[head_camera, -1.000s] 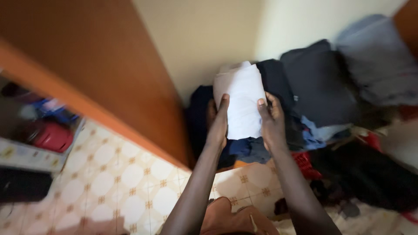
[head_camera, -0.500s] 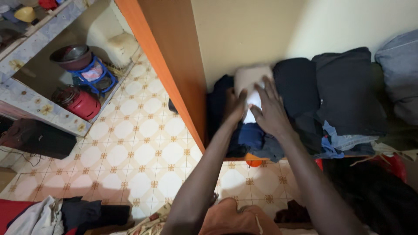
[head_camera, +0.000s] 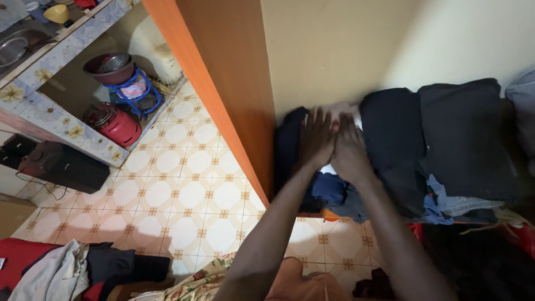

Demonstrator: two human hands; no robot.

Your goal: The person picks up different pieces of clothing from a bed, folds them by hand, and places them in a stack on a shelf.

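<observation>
My left hand [head_camera: 316, 138] and my right hand [head_camera: 348, 150] lie flat, side by side, on top of a folded white garment [head_camera: 344, 109] that rests on a stack of folded clothes. Only the far edge and a small near strip of the white garment show from under my palms. Fingers on both hands are spread and pressed down. Dark navy clothes [head_camera: 288, 146] sit to the left of the garment, and a black folded pile [head_camera: 390, 134] sits to its right. A blue cloth [head_camera: 330, 188] hangs out below my wrists.
An orange wooden panel [head_camera: 228, 83] stands upright just left of the clothes. More dark folded clothes [head_camera: 465, 139] fill the shelf to the right. A tiled floor [head_camera: 178, 195], a red stove [head_camera: 114, 124], a black speaker [head_camera: 64, 167] and a heap of clothes [head_camera: 72, 270] lie to the left.
The white garment went from held up between both hands to lying on the stack. My hands have moved together and now press flat on it.
</observation>
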